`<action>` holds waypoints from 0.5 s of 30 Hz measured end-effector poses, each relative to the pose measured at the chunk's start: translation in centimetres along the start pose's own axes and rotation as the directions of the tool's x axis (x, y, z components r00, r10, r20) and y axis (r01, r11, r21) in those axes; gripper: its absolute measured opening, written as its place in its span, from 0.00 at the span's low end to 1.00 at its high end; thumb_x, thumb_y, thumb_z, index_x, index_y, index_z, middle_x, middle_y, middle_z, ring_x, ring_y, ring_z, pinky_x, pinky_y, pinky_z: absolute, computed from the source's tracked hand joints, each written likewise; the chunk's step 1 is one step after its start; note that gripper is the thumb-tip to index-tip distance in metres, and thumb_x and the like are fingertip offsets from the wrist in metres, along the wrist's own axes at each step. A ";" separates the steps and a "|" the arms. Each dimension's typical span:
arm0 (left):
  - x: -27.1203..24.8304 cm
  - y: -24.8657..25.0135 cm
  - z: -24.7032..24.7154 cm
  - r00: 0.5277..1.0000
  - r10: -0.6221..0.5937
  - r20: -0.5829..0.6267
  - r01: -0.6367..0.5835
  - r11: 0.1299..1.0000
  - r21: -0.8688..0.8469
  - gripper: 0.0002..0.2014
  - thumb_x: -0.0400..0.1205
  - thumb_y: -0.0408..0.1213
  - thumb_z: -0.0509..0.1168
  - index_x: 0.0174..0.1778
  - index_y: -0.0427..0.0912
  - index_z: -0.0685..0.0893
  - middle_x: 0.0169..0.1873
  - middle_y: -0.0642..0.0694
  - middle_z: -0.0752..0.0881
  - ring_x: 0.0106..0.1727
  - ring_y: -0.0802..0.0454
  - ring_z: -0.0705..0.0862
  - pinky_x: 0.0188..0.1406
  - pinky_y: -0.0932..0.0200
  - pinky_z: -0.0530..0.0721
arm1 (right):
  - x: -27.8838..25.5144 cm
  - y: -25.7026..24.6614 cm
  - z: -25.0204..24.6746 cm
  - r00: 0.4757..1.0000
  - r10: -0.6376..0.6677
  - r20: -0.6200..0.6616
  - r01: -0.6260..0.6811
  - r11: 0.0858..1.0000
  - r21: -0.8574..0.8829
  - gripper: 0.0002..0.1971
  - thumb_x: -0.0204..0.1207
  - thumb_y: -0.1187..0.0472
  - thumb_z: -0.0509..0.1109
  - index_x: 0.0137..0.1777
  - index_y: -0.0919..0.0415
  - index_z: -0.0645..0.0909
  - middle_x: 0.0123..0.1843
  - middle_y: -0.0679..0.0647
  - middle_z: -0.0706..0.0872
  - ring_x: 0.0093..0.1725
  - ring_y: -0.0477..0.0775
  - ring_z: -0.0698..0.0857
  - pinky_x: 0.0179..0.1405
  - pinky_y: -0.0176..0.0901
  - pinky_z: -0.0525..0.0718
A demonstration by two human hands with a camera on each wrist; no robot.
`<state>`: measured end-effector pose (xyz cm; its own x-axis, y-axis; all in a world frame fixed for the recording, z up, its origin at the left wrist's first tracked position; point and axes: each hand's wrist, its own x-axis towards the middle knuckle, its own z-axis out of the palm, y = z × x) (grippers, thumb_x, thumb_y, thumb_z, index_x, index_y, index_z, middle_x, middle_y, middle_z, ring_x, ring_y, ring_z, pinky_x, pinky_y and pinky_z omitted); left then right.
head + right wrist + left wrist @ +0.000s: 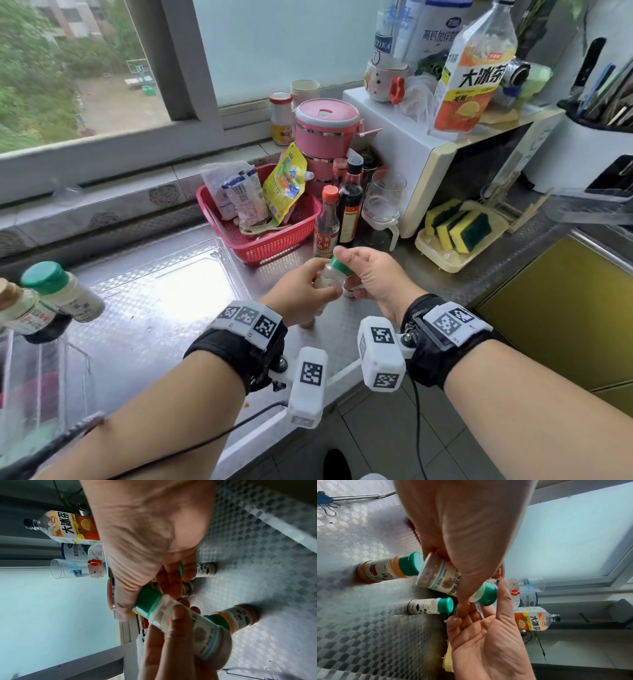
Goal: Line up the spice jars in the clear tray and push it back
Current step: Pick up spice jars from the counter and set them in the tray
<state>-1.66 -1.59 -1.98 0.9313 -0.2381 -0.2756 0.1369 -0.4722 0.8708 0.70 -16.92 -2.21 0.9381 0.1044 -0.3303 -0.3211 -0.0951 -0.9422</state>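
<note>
Jar (330, 274), green-capped and tilted, is held above the bench (164, 308) between both hands, in front of the red basket (267, 240) and the sauce bottles (337, 219). The body of the jar is gripped by the left hand (303, 294), whose fingers are curled round the label; in the left wrist view the jar (440, 577) lies under that hand's (462, 527) thumb with its base pointing away from the cap. The green cap (340, 265) is pinched by the right hand (373, 274), thumb on top; in the right wrist view the cap (147, 601) sits between the thumb and the curled fingers of that hand (145, 534). So both grips are pressed onto the same jar, one on the body, one on the cap.

The clear tray (219, 253) lies on the bench to the left of the hands, and the held jar is outside it, just past its right edge. Two more jars (61, 294) appear at the far left edge of the head view. Two further green-capped jars stand on the bench below the hands: an orange one (385, 569) and a smaller dark one (428, 606). A microwave (428, 154) stands at the right, with a tea bottle (469, 75) on top and sponges (459, 222) in a dish beside it.
</note>
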 end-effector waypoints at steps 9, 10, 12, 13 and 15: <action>-1.1 -0.6 -3.8 0.984 -0.024 -0.176 -0.004 0.988 -0.157 0.12 0.79 0.38 0.69 0.57 0.46 0.79 0.42 0.46 0.85 0.42 0.49 0.84 0.46 0.49 0.87 | 1.8 2.1 2.4 0.988 0.129 0.082 -0.087 0.914 -0.397 0.15 0.77 0.55 0.71 0.62 0.56 0.78 0.48 0.52 0.81 0.45 0.49 0.79 0.37 0.38 0.75; -1.5 -0.6 -4.2 0.980 -0.029 -0.195 -0.006 0.984 -0.180 0.12 0.79 0.37 0.68 0.58 0.45 0.78 0.42 0.46 0.85 0.40 0.50 0.83 0.44 0.50 0.86 | 2.0 2.6 2.8 0.985 0.138 0.100 -0.080 0.894 -0.442 0.20 0.74 0.57 0.74 0.66 0.56 0.76 0.51 0.52 0.79 0.49 0.51 0.79 0.40 0.39 0.76; -2.2 -0.8 -4.9 0.973 -0.043 -0.229 -0.007 0.977 -0.213 0.15 0.79 0.37 0.68 0.62 0.43 0.78 0.44 0.44 0.85 0.41 0.49 0.83 0.42 0.52 0.86 | 2.4 3.4 3.6 0.987 0.129 0.099 -0.067 0.878 -0.474 0.28 0.70 0.61 0.77 0.70 0.55 0.74 0.54 0.53 0.78 0.55 0.53 0.80 0.54 0.45 0.80; -2.6 -0.9 -5.2 0.968 -0.054 -0.246 -0.003 0.974 -0.227 0.18 0.79 0.37 0.68 0.66 0.43 0.77 0.46 0.43 0.85 0.42 0.48 0.84 0.43 0.51 0.86 | 2.7 3.7 3.9 0.987 0.120 0.106 -0.053 0.870 -0.491 0.31 0.69 0.62 0.78 0.72 0.55 0.73 0.57 0.53 0.77 0.58 0.54 0.80 0.62 0.48 0.80; -3.4 -1.4 -6.0 0.958 -0.079 -0.274 0.007 0.967 -0.254 0.23 0.79 0.38 0.68 0.71 0.46 0.74 0.50 0.41 0.86 0.46 0.46 0.85 0.44 0.51 0.87 | 3.2 4.2 4.6 0.983 0.113 0.142 -0.016 0.834 -0.552 0.34 0.67 0.65 0.79 0.74 0.55 0.72 0.62 0.54 0.78 0.62 0.56 0.81 0.68 0.52 0.79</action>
<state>-2.98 4.95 0.19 0.9743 0.0417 -0.2214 0.2248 -0.2428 0.9437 1.75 -12.39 -7.44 0.8676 0.2328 -0.4395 -0.2113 -0.6275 -0.7494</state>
